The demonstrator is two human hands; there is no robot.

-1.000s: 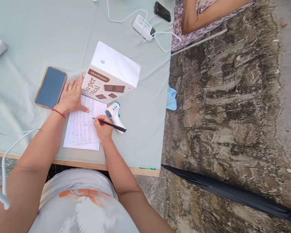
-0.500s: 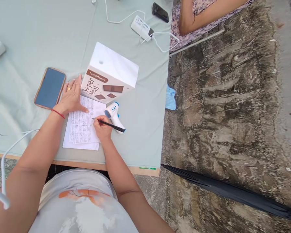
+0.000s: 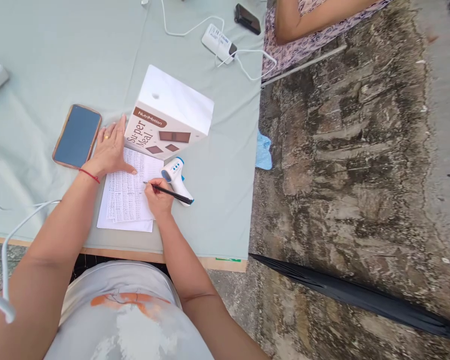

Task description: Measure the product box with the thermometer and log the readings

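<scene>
Between the fingers of my right hand [image 3: 159, 200] is a black pen [image 3: 172, 193], its tip on a sheet of paper [image 3: 129, 200] covered in rows of small handwriting. My left hand [image 3: 112, 152] lies with fingers stretched out over the top left of the sheets, thumb spread across the writing. Just beyond the papers stands a white and brown box [image 3: 164, 120] marked "NutriMotion Super Meal", close to my left fingertips. A white and blue infrared thermometer [image 3: 177, 177] lies right beside my right hand, partly behind the pen. Left of my left hand rests a smartphone [image 3: 77, 135].
A pale green cloth covers the table [image 3: 217, 215]. Toward the back right lie a white device [image 3: 219, 44] with a cable and a black object [image 3: 248, 19]. Another person's arm [image 3: 315, 20] is at the top right. A white cable [image 3: 7, 255] hangs near my left arm.
The other person's arm at the top right has shifted slightly. My hands, the pen and the papers look almost the same.
</scene>
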